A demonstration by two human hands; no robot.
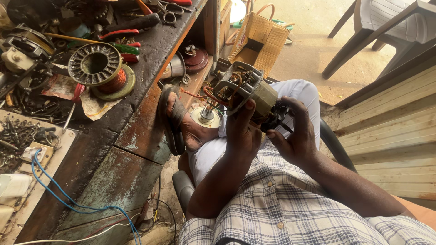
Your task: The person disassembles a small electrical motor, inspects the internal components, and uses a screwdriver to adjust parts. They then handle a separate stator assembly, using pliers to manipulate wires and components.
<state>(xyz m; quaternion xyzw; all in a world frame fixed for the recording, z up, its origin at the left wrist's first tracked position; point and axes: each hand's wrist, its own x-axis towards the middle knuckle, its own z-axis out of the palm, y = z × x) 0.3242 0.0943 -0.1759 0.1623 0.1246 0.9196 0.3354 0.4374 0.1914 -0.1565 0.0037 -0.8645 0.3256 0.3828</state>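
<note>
We see both hands raised above the lap, holding a small grey-green electric motor (247, 93) with exposed copper windings and red wires between them. The left hand (243, 131) has its fingers curled closed around the motor's underside, thumb pressed against the housing, while the right hand (295, 134) grips the dark rear end with bent fingers. To our left runs a worn, dark wooden workbench (136, 131) with peeling bluish paint, crowded with a round metal stator ring (94, 64) sitting on a spool of copper wire, red-handled pliers (119, 33), scissors (169, 11) and scattered screws. A blue cable (68, 199) trails over its near edge. A sandalled foot (179, 120) rests against the bench. Beyond the knee, on the sandy concrete floor, stand an open cardboard box (259, 41) and a grey plastic chair (386, 27); pale wooden planks (395, 136) rise at our right.
</note>
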